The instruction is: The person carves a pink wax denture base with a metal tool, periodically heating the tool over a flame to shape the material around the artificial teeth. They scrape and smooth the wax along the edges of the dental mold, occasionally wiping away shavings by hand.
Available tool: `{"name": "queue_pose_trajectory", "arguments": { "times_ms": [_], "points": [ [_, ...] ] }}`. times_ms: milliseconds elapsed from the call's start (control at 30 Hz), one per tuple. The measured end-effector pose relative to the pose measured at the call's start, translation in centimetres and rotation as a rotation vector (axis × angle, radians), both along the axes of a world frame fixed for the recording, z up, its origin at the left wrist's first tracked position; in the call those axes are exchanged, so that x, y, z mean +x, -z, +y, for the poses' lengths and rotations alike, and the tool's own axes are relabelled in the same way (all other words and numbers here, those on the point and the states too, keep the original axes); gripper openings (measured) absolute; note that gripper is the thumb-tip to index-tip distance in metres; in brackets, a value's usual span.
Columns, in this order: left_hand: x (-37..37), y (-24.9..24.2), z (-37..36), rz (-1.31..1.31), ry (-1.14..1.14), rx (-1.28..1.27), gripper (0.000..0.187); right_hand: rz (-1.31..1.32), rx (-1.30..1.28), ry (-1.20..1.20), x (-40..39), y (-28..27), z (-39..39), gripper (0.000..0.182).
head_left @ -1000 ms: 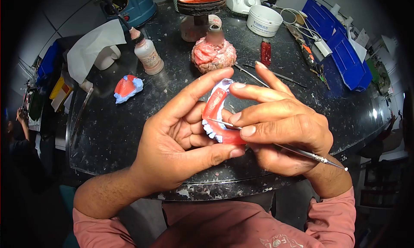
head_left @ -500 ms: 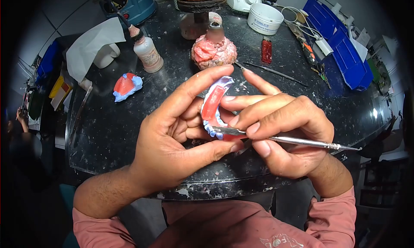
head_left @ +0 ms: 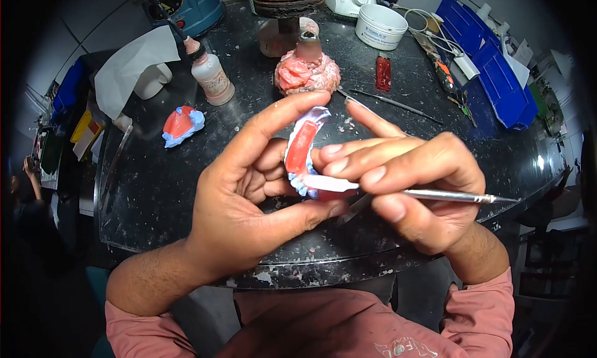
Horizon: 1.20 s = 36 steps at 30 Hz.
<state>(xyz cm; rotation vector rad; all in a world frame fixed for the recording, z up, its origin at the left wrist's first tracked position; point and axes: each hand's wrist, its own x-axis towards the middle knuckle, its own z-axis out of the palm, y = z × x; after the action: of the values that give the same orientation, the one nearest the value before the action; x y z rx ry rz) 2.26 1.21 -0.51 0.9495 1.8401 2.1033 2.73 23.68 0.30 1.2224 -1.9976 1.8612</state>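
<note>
My left hand (head_left: 249, 184) is closed round a curved dental piece (head_left: 303, 143), pinched between fingertips and thumb. Red wax runs along the curve, with a pale blue and white edge and tooth shapes at the lower end. My right hand (head_left: 416, 193) grips a metal wax carver (head_left: 435, 195) like a pen. Its flat blade (head_left: 331, 183), bright with glare, lies across the lower end of the piece, over the wax. The carver's thin tail points to the right. Part of the piece is hidden behind the blade and my left thumb.
A second red and blue dental piece (head_left: 183, 125) lies on the black table (head_left: 161, 202). Behind stand a dropper bottle (head_left: 212, 79), a mound of pink wax (head_left: 306, 74) and a white tub (head_left: 380, 28). Another slim tool (head_left: 398, 104) and a red block (head_left: 384, 74) lie beyond my right hand.
The carver's blade has turned and now shines white. My left hand and the dental piece have shifted slightly left. My right fingers are a little straighter on the handle.
</note>
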Motion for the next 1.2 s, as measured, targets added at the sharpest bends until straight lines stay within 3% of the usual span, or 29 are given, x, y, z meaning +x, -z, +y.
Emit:
{"name": "queue_pose_trajectory", "arguments": {
  "times_ms": [233,367,433,500,567,633,700,767,833,900,967,1000,1033,1100,1200],
  "points": [
    [0.0,-0.1,-0.1,-0.057,-0.012,0.033,0.094,0.065,0.086,0.143,0.2,-0.7,0.1,0.011],
    [0.3,0.2,0.2,-0.115,-0.073,0.055,0.090,-0.115,-0.139,0.203,0.8,-0.6,0.0,0.015],
    [0.5,-0.3,0.5,0.062,-0.036,-0.083,0.085,-0.382,-0.290,0.166,1.2,-1.1,0.8,0.013],
    [0.7,-0.3,0.7,0.091,-0.039,-0.065,0.083,-0.261,-0.310,0.254,0.8,-0.6,-0.2,0.014],
    [0.7,-0.6,0.3,-0.040,0.024,-0.028,0.083,-0.175,-0.245,0.345,0.6,-0.5,-0.6,0.022],
    [0.6,-0.9,0.3,-0.206,0.018,0.027,0.083,-0.113,-0.197,0.285,-0.1,-0.1,-0.1,0.029],
    [0.3,-0.8,0.5,-0.413,0.008,0.225,0.084,-0.077,-0.149,0.376,-0.4,-0.4,-0.5,0.033],
    [0.0,-1.1,0.4,-0.403,-0.018,0.212,0.085,-0.151,-0.186,0.390,-0.2,-1.0,-0.5,0.036],
    [-0.4,-1.1,-0.1,-0.564,0.085,0.264,0.088,-0.264,-0.186,0.221,-0.4,-0.7,1.0,0.037],
    [-0.5,-1.2,0.1,-0.551,0.045,0.223,0.092,-0.267,-0.096,0.191,-0.4,-0.2,1.5,0.047],
    [-1.0,-0.8,-0.4,-0.701,0.209,0.393,0.093,-0.136,-0.191,0.217,-0.4,0.0,0.1,0.059],
    [-1.0,-0.9,-0.4,-0.717,0.232,0.400,0.093,0.050,-0.189,0.369,-0.7,0.3,-1.0,0.065],
    [-1.0,-1.0,-0.5,-0.711,0.229,0.400,0.093,0.205,0.081,0.318,-0.7,-0.9,1.0,0.059],
    [-1.1,-0.7,-0.7,-0.785,0.316,0.436,0.092,0.298,0.119,0.300,-0.3,-0.6,1.7,0.050],
    [-0.9,-0.7,-0.5,-0.710,0.262,0.399,0.085,0.355,0.114,0.255,0.1,-0.8,0.4,0.026]
  ]
}}
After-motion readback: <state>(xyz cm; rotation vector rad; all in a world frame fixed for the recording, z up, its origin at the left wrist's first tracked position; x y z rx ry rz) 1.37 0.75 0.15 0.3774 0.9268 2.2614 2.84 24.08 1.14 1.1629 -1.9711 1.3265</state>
